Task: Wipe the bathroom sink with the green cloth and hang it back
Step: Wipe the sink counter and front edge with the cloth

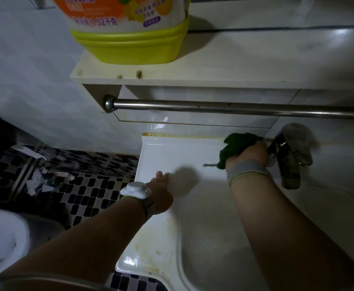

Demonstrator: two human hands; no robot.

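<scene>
The white sink fills the lower right, with yellowish stains along its left rim. My right hand is shut on the bunched dark green cloth and presses it on the sink's back ledge, just left of the chrome tap. My left hand rests flat on the sink's left rim, fingers spread, holding nothing. A steel towel rail runs across above the sink, with nothing hanging on it.
A yellow-green detergent jug stands on the white shelf above the rail. Black-and-white mosaic floor with paper scraps lies to the left. A white toilet sits at the lower left.
</scene>
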